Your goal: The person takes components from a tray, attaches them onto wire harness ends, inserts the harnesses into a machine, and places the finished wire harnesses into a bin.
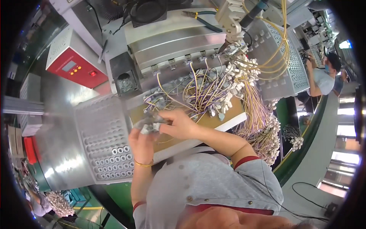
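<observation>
Close together at the front left of a brown work surface (158, 144), my two hands meet around a small whitish part (150, 128), blurred by motion. A yellow bracelet circles the wrist of my left hand (142, 144), whose fingers pinch the part from below. My right hand (179, 124) has thumb and fingers closed on it from the right; its exact kind is unclear. Just beyond lies a tangle of purple, yellow and white wires (206, 93) with white connectors. Some wires run up to small metal clamps (155, 69) along a metal fixture (171, 42).
A grey tray (103, 131) with rows of ring-shaped parts lies to the left. Behind it stands a red-and-white control box (78, 57). Pliers (206, 21) rest atop the fixture. Bundled wires (253, 114) hang at right; a co-worker (324, 74) is farther off.
</observation>
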A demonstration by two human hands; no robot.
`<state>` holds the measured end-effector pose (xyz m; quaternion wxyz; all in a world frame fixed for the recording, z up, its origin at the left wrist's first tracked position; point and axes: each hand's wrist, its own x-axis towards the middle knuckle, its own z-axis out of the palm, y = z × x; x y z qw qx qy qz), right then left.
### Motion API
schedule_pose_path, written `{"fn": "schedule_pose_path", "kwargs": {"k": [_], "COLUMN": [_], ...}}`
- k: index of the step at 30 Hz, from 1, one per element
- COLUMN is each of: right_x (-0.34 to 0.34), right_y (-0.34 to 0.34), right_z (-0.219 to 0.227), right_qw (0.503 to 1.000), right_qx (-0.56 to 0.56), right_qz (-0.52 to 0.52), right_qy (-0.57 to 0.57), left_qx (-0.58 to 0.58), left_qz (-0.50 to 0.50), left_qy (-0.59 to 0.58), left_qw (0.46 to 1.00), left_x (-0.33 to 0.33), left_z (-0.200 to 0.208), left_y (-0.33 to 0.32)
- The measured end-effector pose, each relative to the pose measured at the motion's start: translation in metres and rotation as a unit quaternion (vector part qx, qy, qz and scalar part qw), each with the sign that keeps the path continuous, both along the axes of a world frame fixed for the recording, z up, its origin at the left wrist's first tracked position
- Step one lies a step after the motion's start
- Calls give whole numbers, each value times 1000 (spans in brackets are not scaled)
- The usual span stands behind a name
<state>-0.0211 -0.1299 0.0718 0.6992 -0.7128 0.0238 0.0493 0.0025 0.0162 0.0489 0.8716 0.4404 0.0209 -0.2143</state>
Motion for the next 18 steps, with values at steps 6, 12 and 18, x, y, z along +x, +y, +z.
{"fn": "schedule_pose_path", "kwargs": {"k": [6, 12, 18], "right_x": [4, 28, 48], "right_y": [-13, -55, -60], "right_z": [-4, -24, -29], "right_qw": [1000, 946, 909], "right_qx": [-13, 71, 133], "right_qz": [14, -311, -393], "right_qy": [4, -56, -47], "left_qx": [-69, 312, 528], "left_qz": [-121, -192, -172], "left_qy": [26, -294, -578], "left_qw": [990, 883, 598], "left_x": [-1, -1, -14], "left_z": [8, -22, -51], "left_y": [-2, 12, 45]}}
